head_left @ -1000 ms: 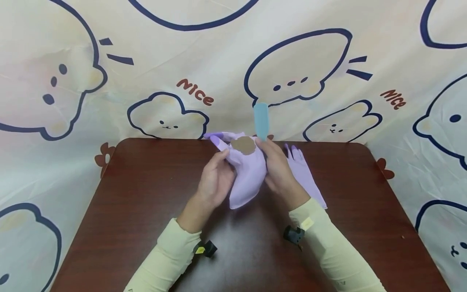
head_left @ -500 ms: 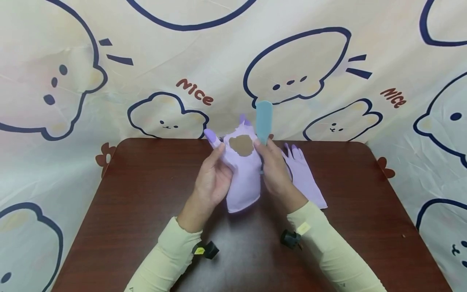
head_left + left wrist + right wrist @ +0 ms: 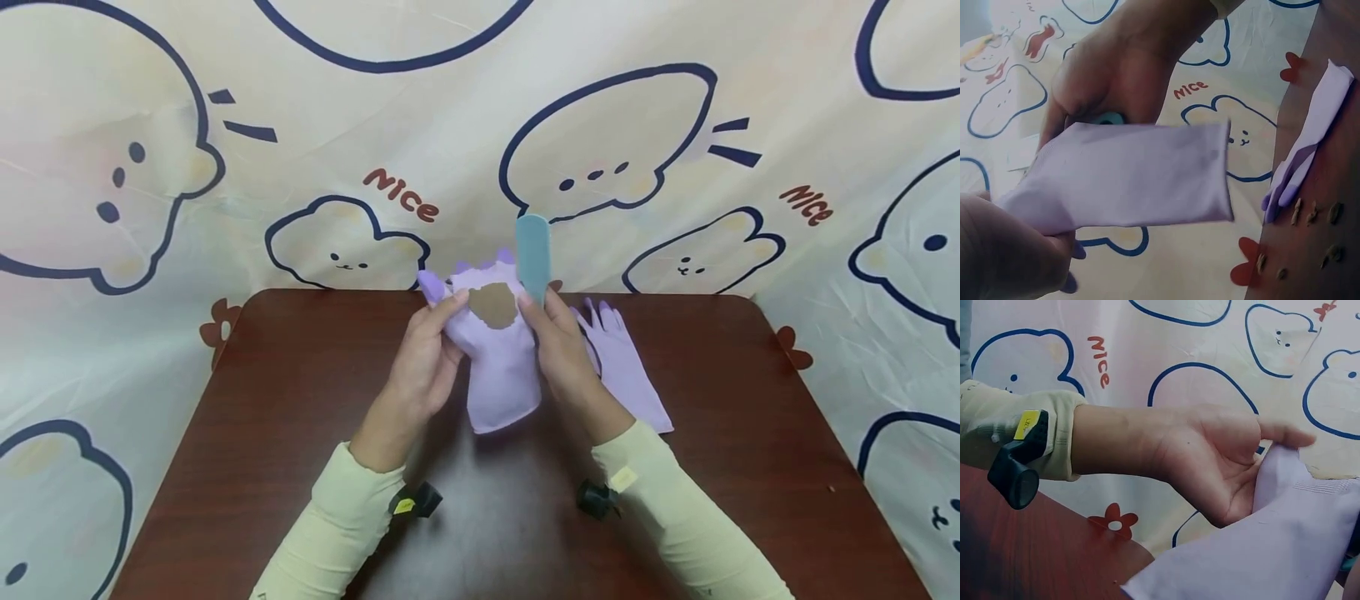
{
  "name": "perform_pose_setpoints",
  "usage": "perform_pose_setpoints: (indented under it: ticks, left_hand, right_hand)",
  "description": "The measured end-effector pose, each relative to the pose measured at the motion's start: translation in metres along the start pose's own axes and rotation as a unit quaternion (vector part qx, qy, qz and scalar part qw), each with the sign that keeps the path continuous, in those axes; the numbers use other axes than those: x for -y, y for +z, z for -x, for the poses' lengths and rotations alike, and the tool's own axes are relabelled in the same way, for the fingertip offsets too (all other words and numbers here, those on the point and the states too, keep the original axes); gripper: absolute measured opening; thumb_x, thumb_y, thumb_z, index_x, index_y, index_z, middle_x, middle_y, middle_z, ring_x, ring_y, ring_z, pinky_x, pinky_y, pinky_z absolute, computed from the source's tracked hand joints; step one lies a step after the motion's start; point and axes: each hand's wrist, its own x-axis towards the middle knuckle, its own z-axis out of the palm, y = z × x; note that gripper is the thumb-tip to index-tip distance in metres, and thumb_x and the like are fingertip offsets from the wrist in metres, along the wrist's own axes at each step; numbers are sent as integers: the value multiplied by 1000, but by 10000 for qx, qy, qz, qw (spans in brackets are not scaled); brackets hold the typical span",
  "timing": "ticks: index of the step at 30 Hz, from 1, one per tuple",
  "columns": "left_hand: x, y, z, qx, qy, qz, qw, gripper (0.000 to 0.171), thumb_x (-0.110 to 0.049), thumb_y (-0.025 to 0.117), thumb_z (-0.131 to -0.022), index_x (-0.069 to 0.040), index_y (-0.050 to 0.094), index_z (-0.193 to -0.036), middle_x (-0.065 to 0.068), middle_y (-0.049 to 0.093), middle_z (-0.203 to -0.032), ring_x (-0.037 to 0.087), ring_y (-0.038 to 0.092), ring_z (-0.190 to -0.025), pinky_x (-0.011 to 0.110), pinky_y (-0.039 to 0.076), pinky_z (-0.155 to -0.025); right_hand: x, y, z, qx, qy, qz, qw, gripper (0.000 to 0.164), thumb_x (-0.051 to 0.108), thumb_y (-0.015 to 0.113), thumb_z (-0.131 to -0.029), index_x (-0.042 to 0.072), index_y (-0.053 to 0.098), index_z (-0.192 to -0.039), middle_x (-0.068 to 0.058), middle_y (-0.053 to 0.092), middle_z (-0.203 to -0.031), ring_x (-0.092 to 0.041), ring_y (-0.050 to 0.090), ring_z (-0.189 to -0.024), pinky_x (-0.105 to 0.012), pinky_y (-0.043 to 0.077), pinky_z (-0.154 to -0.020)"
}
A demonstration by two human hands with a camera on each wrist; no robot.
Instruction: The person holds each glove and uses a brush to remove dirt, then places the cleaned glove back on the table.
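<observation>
My left hand (image 3: 429, 358) pinches the left edge of a lilac glove (image 3: 504, 379), its thumb on top near a ragged-edged brown patch (image 3: 492, 306). The glove has darker purple fingertips that point away, and its cuff hangs toward me. At the glove's other edge, my right hand (image 3: 564, 342) grips it together with a light-blue, flat, paddle-shaped tool (image 3: 533, 258) that stands up past the fingers. The left wrist view shows a teal ringed part (image 3: 1109, 118) by the right fingers. The tool's lower part is mostly hidden. A second lilac glove (image 3: 626, 367) lies flat to the right.
The dark brown table (image 3: 300, 417) runs up to a cartoon-printed cloth (image 3: 465, 108). Several small brown bits (image 3: 1297, 212) lie on it in the left wrist view. A black curved strip (image 3: 591, 348) shows between the right hand and the second glove.
The held glove has turned from bunched and tilted to flatter, with its fingers spread away and the patch facing up. The left hand has shifted slightly left.
</observation>
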Motion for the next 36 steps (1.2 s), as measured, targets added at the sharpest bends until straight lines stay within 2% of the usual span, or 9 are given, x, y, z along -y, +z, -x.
perform_pose_setpoints:
  ticks: [2, 5, 8, 10, 15, 20, 23, 29, 36]
  left_hand:
    - [-3, 0, 1, -77, 23, -81, 9999, 42, -19, 45, -108, 2, 46, -143, 2, 57, -127, 13, 58, -115, 24, 47, -103]
    - [-6, -1, 1, -156, 136, -206, 9996, 46, -21, 37, -109, 6, 40, -147, 6, 51, -137, 16, 52, -124, 28, 41, -112]
    - [-9, -1, 0, -230, 276, -297, 9989, 47, -19, 36, -108, 8, 40, -147, 8, 49, -140, 17, 49, -127, 30, 37, -116]
    - [-9, -1, -2, -265, 356, -338, 9984, 45, -18, 38, -107, 9, 41, -144, 8, 50, -136, 16, 51, -124, 29, 38, -114]
    - [-6, -4, -6, -231, 355, -478, 9980, 41, -20, 38, -108, 6, 45, -138, 4, 53, -125, 15, 52, -118, 27, 41, -107]
    - [-2, -5, -8, 111, 390, -774, 9962, 38, -29, 36, -110, -3, 52, -133, -1, 58, -119, 14, 53, -117, 30, 40, -107]
    - [-1, -5, -7, 312, 489, -939, 9939, 35, -23, 46, -107, -1, 54, -134, 1, 59, -123, 16, 52, -118, 32, 39, -109]
    - [-6, -8, -7, 583, 549, -1783, 9807, 54, -3, 64, -94, -2, 51, -146, 9, 55, -147, 25, 48, -133, 48, 29, -123]
    - [-12, -10, -8, 394, 788, -2393, 9669, 42, -4, 63, -99, 1, 57, -140, 13, 57, -145, 28, 52, -132, 46, 33, -123]
  right_hand:
    - [1, 0, 1, -45, -56, 135, 9999, 44, 23, 42, -110, 6, 47, -150, -9, 49, -150, -20, 41, -142, -42, 29, -123]
    - [3, -3, 2, -358, -112, 496, 9981, 39, 32, 40, -111, 4, 59, -130, -11, 62, -112, -18, 59, -104, -34, 50, -92]
    - [5, -8, 4, -599, -194, 726, 9954, 44, 41, 37, -111, 3, 59, -108, -6, 50, -77, -15, 51, -64, -26, 44, -56]
    - [7, -10, 7, -619, -276, 825, 9943, 47, 45, 38, -110, 4, 59, -102, -4, 45, -66, -14, 45, -51, -26, 40, -44]
    - [12, -3, 15, -244, -571, 1018, 9929, 45, 44, 47, -108, 2, 57, -95, -5, 48, -63, -14, 44, -46, -26, 39, -39]
    - [9, 9, 17, 140, -404, 938, 9947, 36, 36, 54, -107, 1, 59, -98, -7, 53, -71, -14, 45, -49, -27, 38, -39]
    - [4, 11, 16, 239, -356, 935, 9947, 31, 33, 53, -108, 3, 59, -101, -8, 52, -71, -15, 45, -51, -26, 38, -41]
    - [2, 12, 15, 341, -428, 937, 9941, 30, 32, 50, -109, 5, 58, -100, -18, 49, -70, -15, 45, -52, -24, 39, -44]
    - [7, 11, 12, 60, -630, 1246, 9902, 32, 30, 53, -108, 4, 61, -92, -8, 49, -65, -15, 44, -54, -25, 35, -44]
